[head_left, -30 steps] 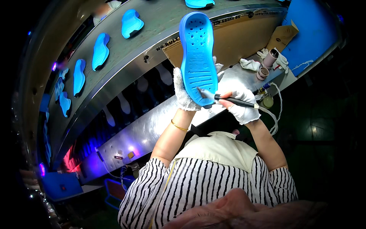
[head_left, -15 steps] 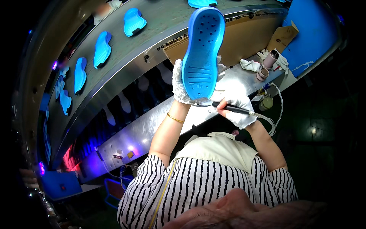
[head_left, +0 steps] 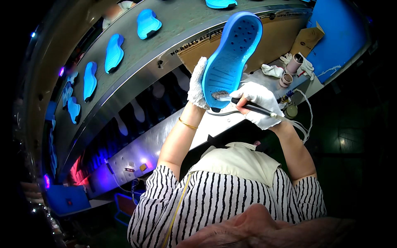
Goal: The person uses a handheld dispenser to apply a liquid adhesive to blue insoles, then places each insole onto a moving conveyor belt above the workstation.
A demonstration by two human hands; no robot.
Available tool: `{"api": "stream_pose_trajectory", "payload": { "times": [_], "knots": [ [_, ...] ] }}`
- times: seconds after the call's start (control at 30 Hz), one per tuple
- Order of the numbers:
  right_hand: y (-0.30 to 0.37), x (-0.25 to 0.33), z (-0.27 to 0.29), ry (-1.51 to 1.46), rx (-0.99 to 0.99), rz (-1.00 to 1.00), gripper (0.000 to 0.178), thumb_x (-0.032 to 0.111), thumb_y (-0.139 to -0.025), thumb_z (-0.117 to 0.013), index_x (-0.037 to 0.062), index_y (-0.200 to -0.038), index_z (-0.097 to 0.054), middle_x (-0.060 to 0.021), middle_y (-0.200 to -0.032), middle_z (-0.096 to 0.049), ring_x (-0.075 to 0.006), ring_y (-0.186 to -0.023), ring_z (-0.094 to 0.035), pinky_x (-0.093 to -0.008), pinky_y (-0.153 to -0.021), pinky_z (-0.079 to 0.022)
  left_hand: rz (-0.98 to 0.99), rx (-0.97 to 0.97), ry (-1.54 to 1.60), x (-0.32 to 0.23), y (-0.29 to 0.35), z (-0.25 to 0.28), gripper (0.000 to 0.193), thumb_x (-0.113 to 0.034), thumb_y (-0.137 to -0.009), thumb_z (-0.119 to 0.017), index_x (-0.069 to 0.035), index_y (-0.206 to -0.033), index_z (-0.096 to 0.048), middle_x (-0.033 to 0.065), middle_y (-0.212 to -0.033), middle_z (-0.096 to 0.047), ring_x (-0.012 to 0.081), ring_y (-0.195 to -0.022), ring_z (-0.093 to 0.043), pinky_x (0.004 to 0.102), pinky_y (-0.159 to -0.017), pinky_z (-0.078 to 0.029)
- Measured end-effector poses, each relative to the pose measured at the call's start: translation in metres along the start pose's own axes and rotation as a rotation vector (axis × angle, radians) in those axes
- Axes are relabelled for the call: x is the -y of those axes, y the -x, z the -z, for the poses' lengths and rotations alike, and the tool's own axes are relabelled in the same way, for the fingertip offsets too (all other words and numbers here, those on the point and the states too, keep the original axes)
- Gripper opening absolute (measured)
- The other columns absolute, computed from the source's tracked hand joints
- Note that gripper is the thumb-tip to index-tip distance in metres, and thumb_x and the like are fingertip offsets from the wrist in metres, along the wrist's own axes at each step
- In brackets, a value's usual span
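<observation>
A blue shoe sole (head_left: 226, 62) is tilted up in front of me, its ridged and dimpled side facing me. My left hand (head_left: 197, 84), in a white knit glove, grips its left edge near the lower end; its fingers behind the sole are hidden. My right hand (head_left: 261, 103), in a white glove with bare fingertips showing, is closed around the black handle of a brush (head_left: 257, 108). White tubing trails from the handle's rear end. The brush's bristles touch the sole's lower end, inside the raised rim.
A curved conveyor belt (head_left: 173, 25) carries several blue soles. Below it runs a metal bench (head_left: 144, 153). At the right stand a pinkish cylinder (head_left: 294, 64), white gloves (head_left: 272, 70), a small jar (head_left: 290, 110) and a cardboard piece (head_left: 308, 40). Dark soles or shoes line the shelf beneath the belt.
The sole has tilted, its upper end swinging right. The brush has risen from below the sole's edge onto its lower inner surface. Soles on the belt have shifted slightly right.
</observation>
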State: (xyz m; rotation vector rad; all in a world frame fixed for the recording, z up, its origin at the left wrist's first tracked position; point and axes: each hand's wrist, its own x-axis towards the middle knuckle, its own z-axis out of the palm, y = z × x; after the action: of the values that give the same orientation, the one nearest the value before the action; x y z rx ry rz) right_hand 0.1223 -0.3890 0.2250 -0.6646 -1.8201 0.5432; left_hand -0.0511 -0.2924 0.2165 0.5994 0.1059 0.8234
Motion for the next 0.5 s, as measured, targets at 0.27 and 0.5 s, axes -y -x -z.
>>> {"api": "stream_pose_trajectory", "payload": {
  "times": [0.27, 0.5],
  "knots": [
    [0.005, -0.017, -0.001, -0.169, 0.222, -0.239, 0.011, -0.006, -0.066, -0.065, 0.003, -0.07, -0.061, -0.0063, -0.076, -0.062, -0.0148, -0.072, -0.058, -0.0265, -0.067, -0.047, 0.132, -0.33, -0.27, -0.005, -0.006, -0.007, 0.039, -0.039, -0.089, -0.057, -0.002, -0.099, -0.062, 0.0106, -0.084, -0.064, 0.0172, -0.066, -0.064, 0.0284, -0.059, -0.056],
    [-0.012, -0.009, 0.02, -0.193, 0.292, -0.301, 0.01, 0.002, -0.067, -0.07, 0.0058, -0.07, -0.062, -0.0072, -0.083, -0.065, -0.0205, -0.079, -0.063, -0.029, -0.073, -0.05, 0.232, -0.262, -0.384, -0.005, -0.005, -0.004, 0.026, -0.023, -0.089, -0.06, -0.004, -0.105, -0.062, 0.0086, -0.095, -0.066, 0.0155, -0.083, -0.064, 0.0266, -0.072, -0.053]
  ]
}}
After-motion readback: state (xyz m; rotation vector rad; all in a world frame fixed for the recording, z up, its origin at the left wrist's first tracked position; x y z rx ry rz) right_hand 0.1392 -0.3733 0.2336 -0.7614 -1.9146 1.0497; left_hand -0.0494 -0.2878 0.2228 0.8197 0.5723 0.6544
